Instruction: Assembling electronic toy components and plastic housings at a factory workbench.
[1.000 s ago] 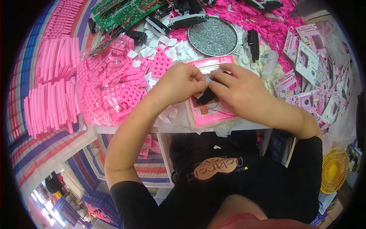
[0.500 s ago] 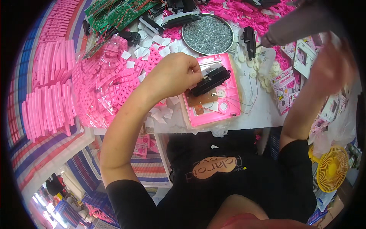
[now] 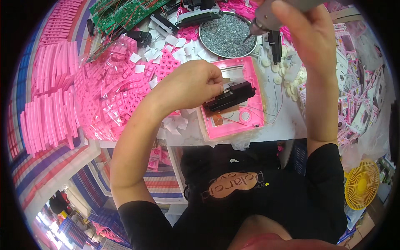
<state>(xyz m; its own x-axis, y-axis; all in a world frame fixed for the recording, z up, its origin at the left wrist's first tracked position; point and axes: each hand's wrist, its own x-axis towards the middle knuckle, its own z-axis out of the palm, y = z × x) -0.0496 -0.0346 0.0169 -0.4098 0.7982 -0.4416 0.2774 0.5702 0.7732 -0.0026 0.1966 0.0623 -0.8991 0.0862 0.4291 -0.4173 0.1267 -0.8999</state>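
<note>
In my left hand (image 3: pixel 196 83), fingers pinched, is the end of a black plastic mechanism (image 3: pixel 235 95), held tilted over an open pink plastic casing (image 3: pixel 251 118). Beneath it a brown circuit board (image 3: pixel 217 119) partly shows, with thin wires running off to the right. My right hand (image 3: pixel 314 41) grips a grey power screwdriver (image 3: pixel 273 16). Its dark tip hangs over the right part of a round metal dish (image 3: pixel 233 56) heaped with small silvery screws (image 3: pixel 221 35). Whether the tip touches the screws I cannot tell.
Bagged pink button parts (image 3: pixel 112 91) and white paper squares (image 3: pixel 180 55) lie left of the casing. Green circuit boards (image 3: pixel 125 16) are piled at the back left. Pale round parts (image 3: pixel 278 77) and printed cards (image 3: pixel 354 100) are on the right, above a yellow fan (image 3: pixel 362 185).
My right hand has swung the screwdriver leftward from the right side, bringing its tip over the screw dish. The black mechanism in my left hand has shifted slightly down and right.
</note>
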